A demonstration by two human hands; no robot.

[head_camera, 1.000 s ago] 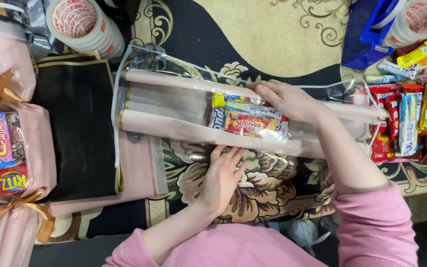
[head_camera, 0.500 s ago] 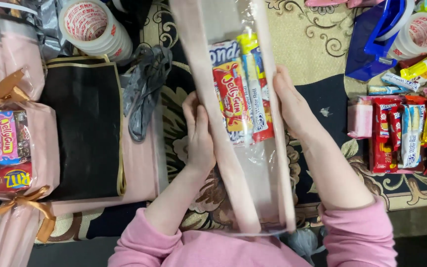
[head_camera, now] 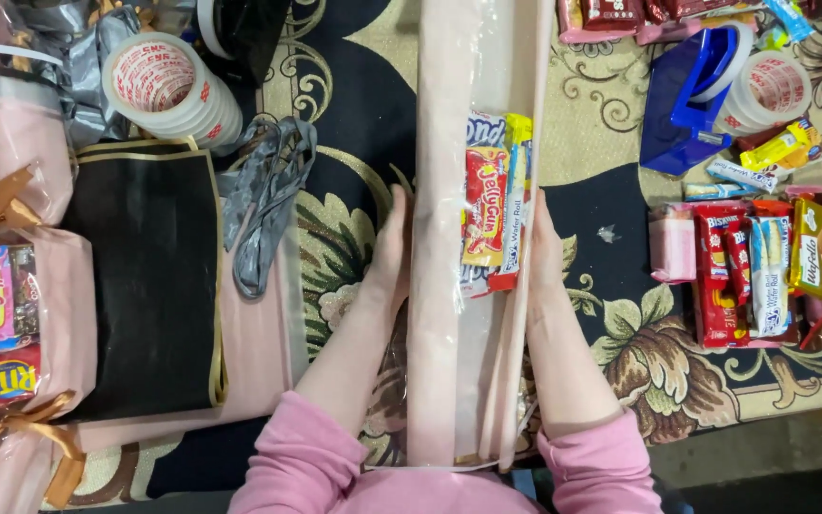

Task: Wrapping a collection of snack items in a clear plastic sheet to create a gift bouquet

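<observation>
Long pink-and-clear wrap (head_camera: 449,314) runs upright down the middle of the patterned carpet (head_camera: 354,105), with a small stack of snack packets (head_camera: 493,205) inside its clear part; left hand (head_camera: 394,249) flat against its left edge and right hand (head_camera: 544,249) flat against its right edge, fingers straight and together, pressing the sides rather than gripping. Left of it lie grey ribbon (head_camera: 264,195), a black bag (head_camera: 149,276) and tape rolls (head_camera: 168,86). Right of it sit a blue tape dispenser (head_camera: 692,105) and rows of biscuit packs (head_camera: 763,266).
</observation>
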